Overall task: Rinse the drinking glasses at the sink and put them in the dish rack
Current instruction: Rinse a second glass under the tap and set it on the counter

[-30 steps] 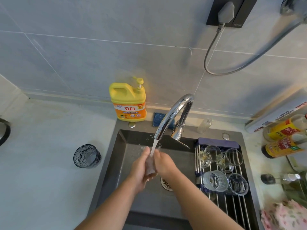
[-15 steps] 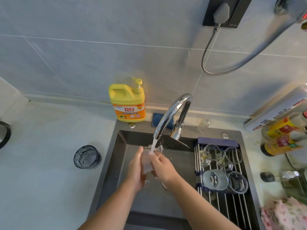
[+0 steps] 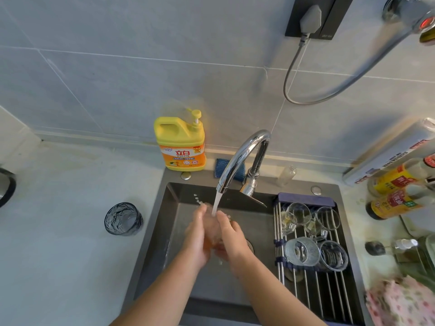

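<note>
A clear drinking glass (image 3: 213, 231) is held between my left hand (image 3: 197, 236) and my right hand (image 3: 231, 236) over the dark sink (image 3: 164, 222). Water runs from the chrome tap (image 3: 237, 158) onto the glass and my fingers. Both hands wrap the glass, so most of it is hidden. A dark blue textured glass (image 3: 123, 218) stands on the counter left of the sink. The roll-up dish rack (image 3: 313, 288) spans the sink's right side and holds several clear glasses (image 3: 302, 251).
A yellow detergent bottle (image 3: 180, 142) and a blue sponge (image 3: 222, 168) sit behind the sink. Sauce bottles (image 3: 395, 194) crowd the right counter, with a floral cloth (image 3: 400, 302) at the lower right. A grey cable (image 3: 313, 95) hangs on the tiled wall.
My hands have shifted the glass slightly under the stream, turning it between the palms. Nothing else has moved.
</note>
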